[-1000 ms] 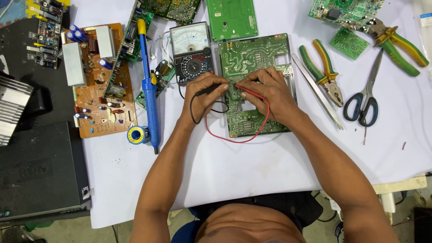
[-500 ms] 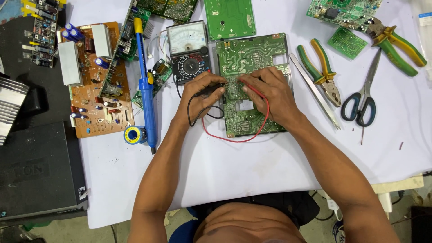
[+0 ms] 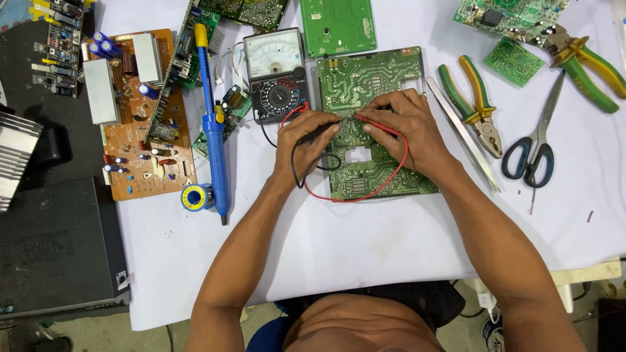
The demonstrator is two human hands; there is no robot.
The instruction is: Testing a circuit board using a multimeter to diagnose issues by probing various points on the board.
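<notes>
I am working with both arms bare from shoulder to wrist, wearing no sleeves. My left hand (image 3: 305, 145) and right hand (image 3: 405, 127) are showing no gloves, rings or watch. My torso is showing bare, with dark clothing at the waist.

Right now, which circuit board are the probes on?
The big green board at centre, right of the meter. Both hands rest on it: left hand with the black probe, right hand with the red one.
</notes>
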